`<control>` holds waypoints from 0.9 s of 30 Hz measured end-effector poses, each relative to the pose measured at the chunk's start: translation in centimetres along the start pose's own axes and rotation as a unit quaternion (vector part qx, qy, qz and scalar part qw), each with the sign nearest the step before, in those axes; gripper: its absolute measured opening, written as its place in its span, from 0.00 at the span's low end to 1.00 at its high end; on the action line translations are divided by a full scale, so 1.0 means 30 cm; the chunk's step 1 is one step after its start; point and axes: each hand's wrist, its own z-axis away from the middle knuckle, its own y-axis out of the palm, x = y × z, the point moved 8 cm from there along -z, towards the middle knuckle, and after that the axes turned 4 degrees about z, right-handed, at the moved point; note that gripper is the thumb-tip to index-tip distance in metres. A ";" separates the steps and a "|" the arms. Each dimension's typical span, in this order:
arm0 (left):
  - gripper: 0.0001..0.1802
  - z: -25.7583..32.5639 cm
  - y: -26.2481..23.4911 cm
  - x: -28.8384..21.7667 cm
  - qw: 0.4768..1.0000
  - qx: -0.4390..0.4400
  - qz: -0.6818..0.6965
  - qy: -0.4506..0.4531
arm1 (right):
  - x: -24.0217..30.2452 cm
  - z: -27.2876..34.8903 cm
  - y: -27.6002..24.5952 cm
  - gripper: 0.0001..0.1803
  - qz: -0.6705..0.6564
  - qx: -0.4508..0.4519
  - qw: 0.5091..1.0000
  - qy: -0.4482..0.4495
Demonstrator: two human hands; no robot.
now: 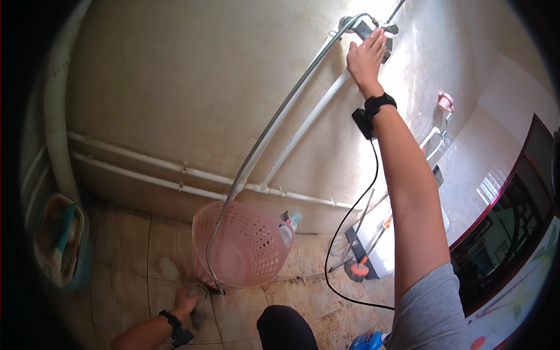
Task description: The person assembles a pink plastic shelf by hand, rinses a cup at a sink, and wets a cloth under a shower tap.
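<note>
High on the wall, my right hand [367,57] rests with its fingers stretched out against a metal shower tap [364,29]. It grips nothing visible. A grey flexible hose [256,146] arcs down from the tap, passes over a pink perforated laundry basket [248,245], and its metal end hangs near the floor at the basket's front. Close to that end, low at the left, my left hand [185,301] is closed around something dark grey and soft-looking; its kind is unclear. Both wrists wear black straps with small boxes.
White pipes [134,169] run along the wall. A blue bucket [81,256] with packets stands at the far left. An orange-headed brush [360,269] leans at the right, near a black cable [328,256]. Beside my knee [286,326] lies a blue bottle [367,341].
</note>
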 end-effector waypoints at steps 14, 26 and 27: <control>0.26 0.070 0.014 -0.031 0.995 0.026 0.090 0.042 | 0.113 0.255 -0.235 0.31 -0.275 -0.020 0.948 0.159; 0.32 -0.021 0.106 0.163 0.994 0.039 -0.092 -0.045 | 0.636 1.568 -0.571 0.25 -0.629 0.276 0.493 0.535; 0.33 -0.038 0.098 0.206 0.993 0.031 -0.102 -0.052 | 0.650 1.617 -0.587 0.25 -0.635 0.275 0.471 0.547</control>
